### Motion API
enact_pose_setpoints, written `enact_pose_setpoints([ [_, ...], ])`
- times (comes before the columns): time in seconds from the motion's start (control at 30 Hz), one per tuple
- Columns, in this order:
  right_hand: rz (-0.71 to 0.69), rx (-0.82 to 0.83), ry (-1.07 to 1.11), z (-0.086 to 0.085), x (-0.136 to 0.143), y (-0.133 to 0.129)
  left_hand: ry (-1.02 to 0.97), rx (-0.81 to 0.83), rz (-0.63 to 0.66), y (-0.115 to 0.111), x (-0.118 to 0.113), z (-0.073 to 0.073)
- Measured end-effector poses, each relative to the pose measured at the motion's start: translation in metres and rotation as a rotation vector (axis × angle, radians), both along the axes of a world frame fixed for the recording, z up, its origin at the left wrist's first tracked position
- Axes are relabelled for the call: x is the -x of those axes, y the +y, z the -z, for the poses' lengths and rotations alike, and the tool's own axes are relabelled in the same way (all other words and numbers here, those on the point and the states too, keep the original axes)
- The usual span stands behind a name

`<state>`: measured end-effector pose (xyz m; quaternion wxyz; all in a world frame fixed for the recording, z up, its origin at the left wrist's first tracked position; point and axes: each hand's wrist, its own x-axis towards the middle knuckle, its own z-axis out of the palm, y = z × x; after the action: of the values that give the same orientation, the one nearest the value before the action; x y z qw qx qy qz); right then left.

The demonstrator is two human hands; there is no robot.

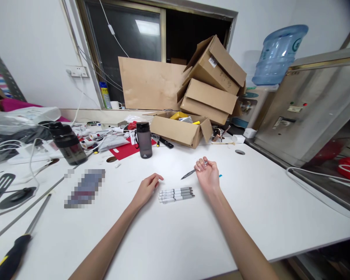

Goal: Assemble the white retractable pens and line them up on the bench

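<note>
- Two bare forearms reach up from the bottom edge of the frame onto a white table (251, 217).
- At lower left, nearest the camera, a screwdriver with a black and yellow handle (8, 260) lies on the table, its shaft pointing up and to the right.
- Just below the centre of the frame, three grey pens (176, 194) lie side by side in a neat row, touching one another, between the two hands.
- The left hand (147, 188) rests palm down on the table just left of the row, fingers loosely curled, holding nothing; its fingertips sit close to the pens' clear ends.
- The right hand (207, 174) is closed around a fourth pen (191, 173), which sticks out to the left and slightly downward, raised just above the row.
- Left of centre a blurred patch (84, 188) covers something flat on the table.
- Further back, a dark bottle (144, 139) stands upright at centre, and a larger black bottle (67, 142) stands to the left, tilted in the view.
- Behind them an open cardboard box (179, 130) holds yellow items, with more boxes (212, 81) stacked crookedly above it.
- At upper right a blue water jug (278, 54) stands beside a metal cabinet (312, 101).
</note>
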<state>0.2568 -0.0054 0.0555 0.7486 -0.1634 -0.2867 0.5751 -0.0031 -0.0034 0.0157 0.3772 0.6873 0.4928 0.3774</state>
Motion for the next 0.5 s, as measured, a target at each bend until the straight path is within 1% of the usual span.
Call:
enact_pose_setpoints([
  [0.23,0.006,0.004,-0.006,-0.0001,-0.0012,0.0005,0.01,-0.013,0.003,0.0009,0.0003,0.0007],
  [0.4,0.019,-0.028,-0.013,0.0004,-0.0017,0.0006,0.013,-0.009,0.012,0.0027,0.0011,0.0038],
  [0.5,-0.009,-0.041,0.023,0.0012,-0.002,0.0007,0.014,-0.015,0.012,0.0032,0.0011,0.005],
])
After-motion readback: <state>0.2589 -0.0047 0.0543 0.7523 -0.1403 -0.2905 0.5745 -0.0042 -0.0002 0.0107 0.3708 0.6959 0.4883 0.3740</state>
